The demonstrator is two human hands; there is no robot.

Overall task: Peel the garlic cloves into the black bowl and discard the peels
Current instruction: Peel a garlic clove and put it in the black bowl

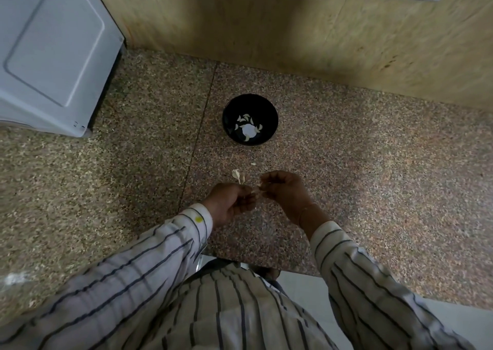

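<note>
Pale shirt (226, 309) with thin dark stripes, long buttoned cuffs (198, 220).

Dim, soft overhead light; wide-angle bowing and blur toward edges.

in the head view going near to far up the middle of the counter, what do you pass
hands peeling a garlic clove → garlic stem piece → small peel scrap → black bowl holding peeled cloves → wooden wall panel

head view, steeply downward, over countertop (373, 163)
</note>
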